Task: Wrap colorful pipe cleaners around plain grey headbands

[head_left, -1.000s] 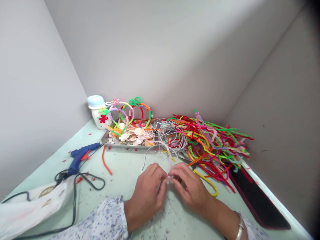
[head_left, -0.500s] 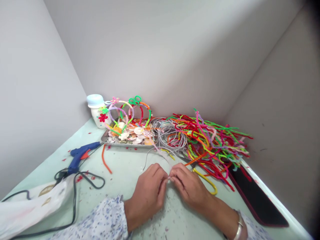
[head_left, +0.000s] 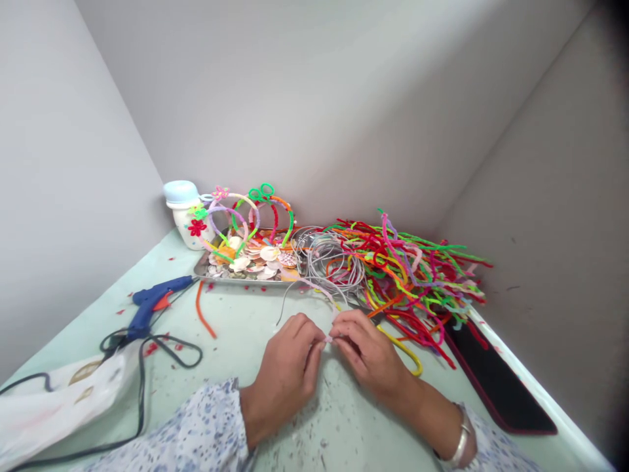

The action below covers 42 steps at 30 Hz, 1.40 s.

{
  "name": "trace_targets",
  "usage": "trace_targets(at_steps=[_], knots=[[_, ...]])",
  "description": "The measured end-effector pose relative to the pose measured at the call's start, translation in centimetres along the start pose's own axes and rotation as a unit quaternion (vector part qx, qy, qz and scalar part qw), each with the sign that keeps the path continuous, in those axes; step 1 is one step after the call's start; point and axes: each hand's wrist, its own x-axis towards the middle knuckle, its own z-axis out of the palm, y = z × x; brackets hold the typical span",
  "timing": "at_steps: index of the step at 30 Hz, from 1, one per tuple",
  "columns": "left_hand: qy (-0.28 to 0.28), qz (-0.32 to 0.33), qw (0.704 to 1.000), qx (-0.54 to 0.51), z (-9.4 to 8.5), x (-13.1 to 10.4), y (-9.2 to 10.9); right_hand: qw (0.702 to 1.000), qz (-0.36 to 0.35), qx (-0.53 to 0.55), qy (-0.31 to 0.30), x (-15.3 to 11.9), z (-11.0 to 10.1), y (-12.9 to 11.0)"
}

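My left hand point(head_left: 292, 360) and my right hand point(head_left: 371, 354) meet fingertip to fingertip above the near middle of the table. Both pinch a pale pink pipe cleaner point(head_left: 317, 286). A small bit of it shows between the fingertips, and its long end runs up from my right hand towards the tray. The rest is hidden by my fingers. Just beyond lies a coil of grey wire point(head_left: 339, 262), one loose end curving down near my left hand. Beside my right hand are scissors with a yellow handle point(head_left: 407, 351), partly covered.
A metal tray point(head_left: 246, 282) holds shells and several pipe-cleaner headbands point(head_left: 238, 216), by a white jar point(head_left: 187, 219). Left lies a blue glue gun point(head_left: 152, 305) with a dark cord point(head_left: 142, 393). Right is a pipe-cleaner pile point(head_left: 417, 275) and a black tray-like item point(head_left: 501, 380).
Both hands keep their pinch, with slightly more of the pale pink strand showing between the fingertips. The whole view has shifted a little.
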Motion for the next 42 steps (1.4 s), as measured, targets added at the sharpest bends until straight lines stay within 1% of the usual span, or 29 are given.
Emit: trace_targets(at_steps=[5,10,17,19,24,29,31,33,34,35,36,39,42], knots=[[-0.004,0.005,1.000,0.005,-0.03,0.06,0.00,0.999,0.015,0.026,-0.033,-0.05,-0.16,-0.15],[-0.013,0.016,1.000,0.011,0.00,-0.11,0.10,0.997,0.023,0.053,-0.050,0.06,-0.30,-0.44],[-0.019,0.028,0.999,0.011,0.01,-0.39,0.31,0.994,0.029,0.064,-0.084,0.20,-0.56,-0.73],[-0.016,0.025,1.000,0.010,0.00,-0.30,0.25,0.995,0.021,0.063,-0.074,0.17,-0.47,-0.63],[-0.005,0.007,1.000,-0.004,-0.03,0.00,0.03,0.999,-0.002,0.038,-0.009,0.06,0.04,-0.17],[0.003,0.004,1.000,-0.010,-0.01,0.10,0.09,1.000,-0.009,0.021,0.021,0.06,0.10,-0.41],[0.013,-0.005,1.000,-0.013,0.02,0.10,0.16,0.998,0.010,0.023,0.060,0.02,-0.05,-0.71],[0.032,-0.009,0.999,-0.013,0.03,0.06,0.21,0.992,0.045,0.031,0.116,-0.04,-0.24,-0.94],[0.042,-0.008,0.999,-0.016,0.03,0.04,0.23,0.988,0.064,0.038,0.134,-0.06,-0.32,-0.99],[0.050,-0.005,0.998,-0.022,0.01,0.02,0.26,0.985,0.085,0.048,0.139,-0.08,-0.37,-0.98],[0.057,-0.001,0.998,-0.029,-0.01,0.00,0.29,0.983,0.108,0.060,0.132,-0.10,-0.38,-0.92],[0.068,0.007,0.996,-0.054,-0.10,-0.06,0.42,0.973,0.174,0.120,0.094,-0.12,-0.13,-0.60],[0.057,0.009,0.996,-0.064,-0.20,-0.08,0.63,0.947,0.229,0.204,0.094,-0.14,0.27,-0.47]])
